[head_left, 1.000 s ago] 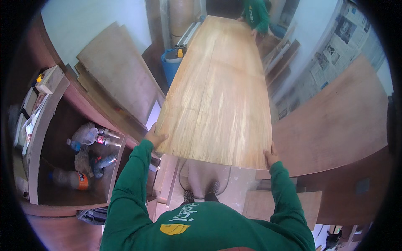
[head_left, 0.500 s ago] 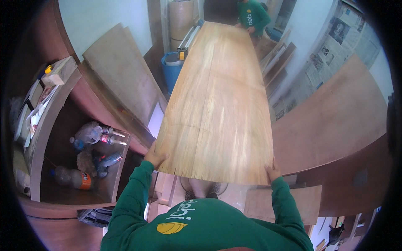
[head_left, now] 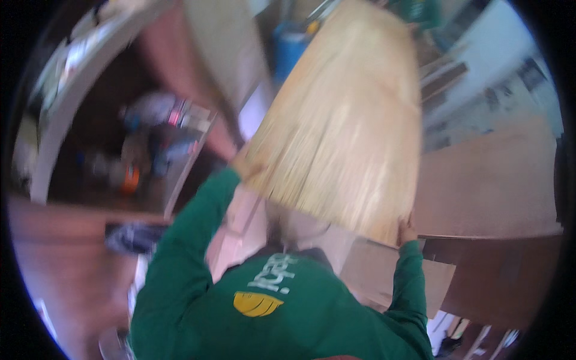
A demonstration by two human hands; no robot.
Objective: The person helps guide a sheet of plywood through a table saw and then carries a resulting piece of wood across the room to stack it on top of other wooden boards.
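Note:
A long, pale plywood sheet point(head_left: 348, 120) stretches from my hands to the far end of the room. My left hand point(head_left: 247, 167) grips its near left corner, thumb on top and the other fingers hidden beneath or behind the edge. On the near right corner my right hand point(head_left: 407, 230) holds the side edge. The near edge looks ragged, with dark splits in the grain toward the left. At the far end stands a co-worker in a green sleeve point(head_left: 420, 12), mostly cut off and blurred; their hands cannot be made out.
To the left, an open cabinet shelf point(head_left: 171, 198) holds plastic bottles and tubes. Beyond it lean large boards point(head_left: 222, 48), with a blue bucket point(head_left: 290, 51) beside the sheet. A brown board point(head_left: 486, 180) leans along the right wall, and another panel point(head_left: 384, 267) sits below the sheet.
The view has swung and blurred. The sheet now lies slanted, its near left corner higher in view than its right. Both hands keep their hold; the co-worker has slipped mostly out of view.

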